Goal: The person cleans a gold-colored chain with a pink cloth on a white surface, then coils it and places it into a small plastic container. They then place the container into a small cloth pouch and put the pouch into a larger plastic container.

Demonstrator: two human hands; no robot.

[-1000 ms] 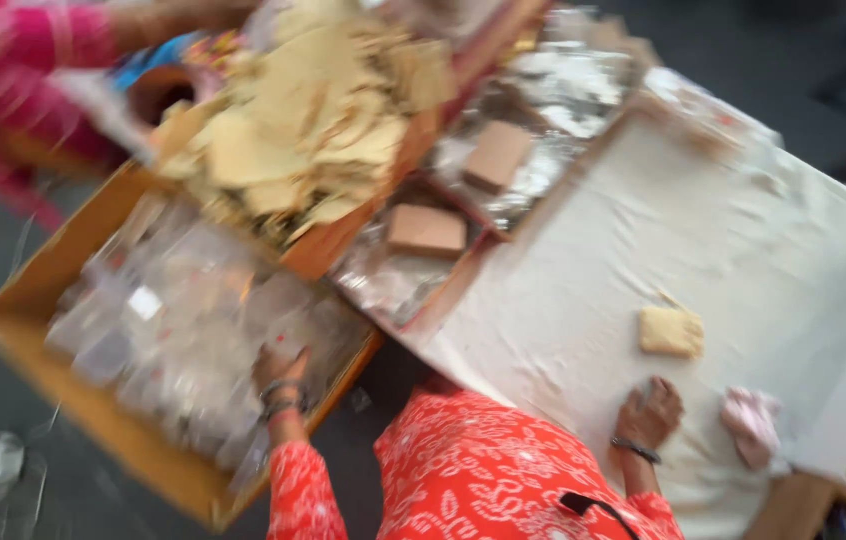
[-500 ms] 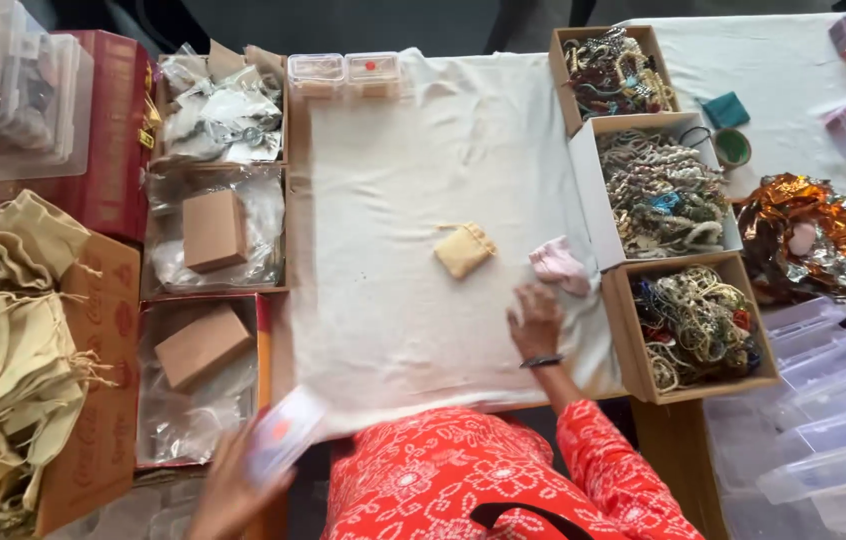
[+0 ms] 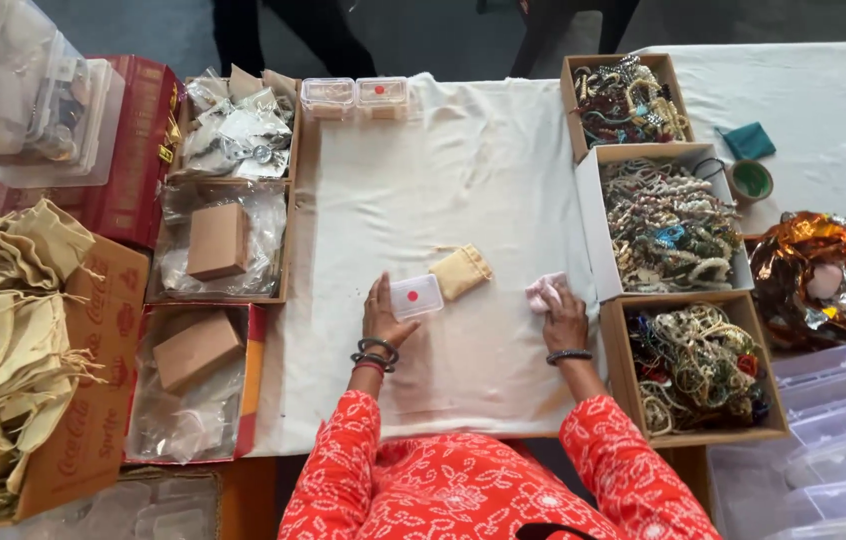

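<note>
My left hand [image 3: 381, 318] rests on the white cloth [image 3: 463, 170] and holds a small clear plastic box [image 3: 416, 296] with a red dot on its lid. A small tan cloth pouch [image 3: 461, 271] lies just right of the box. My right hand [image 3: 563, 318] presses on a small pink cloth [image 3: 543, 291] near the cloth's right edge. Both wrists wear bangles, and orange patterned sleeves cover my arms.
Three cardboard boxes of beaded jewellery [image 3: 668, 225] line the right side. Trays with brown cardboard boxes [image 3: 218, 240] and plastic bags stand at the left, beside a carton of tan pouches [image 3: 3, 330]. Two more clear boxes [image 3: 355, 97] sit at the cloth's far edge. Crumpled foil [image 3: 818, 275] lies far right.
My view swung from the left-side cartons back over the cloth. My left hand came from the clear containers with a small clear box and set it down beside the pouch.
</note>
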